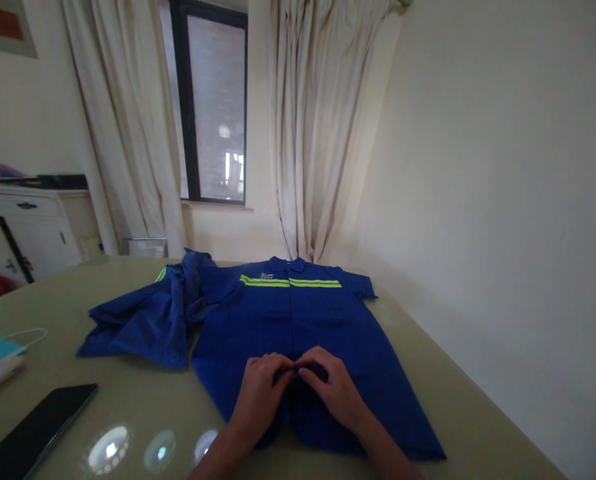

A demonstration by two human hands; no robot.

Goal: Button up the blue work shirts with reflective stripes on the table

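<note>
A blue short-sleeved work shirt (328, 310) with yellow-green stripes across the chest lies spread front side up, its collar toward the far edge. At the middle of its lower front, my left hand (265, 387) pinches the cloth between thumb and fingers. Close beside it, fingertips almost meeting, my right hand (333, 387) pinches the same front opening. The cloth is lifted a little there. What exactly lies between the fingertips is too small and dark to make out. Left of the shirt is a second blue garment (153, 323), crumpled, with a bit of yellow-green stripe showing.
The pale, glossy table (143, 403) reflects round lights near its front edge. A dark phone (38, 430) lies at the near left, with a blue face mask (1, 352) and a small whitish object (1, 375) beyond it. A wall (503, 233) borders the right side.
</note>
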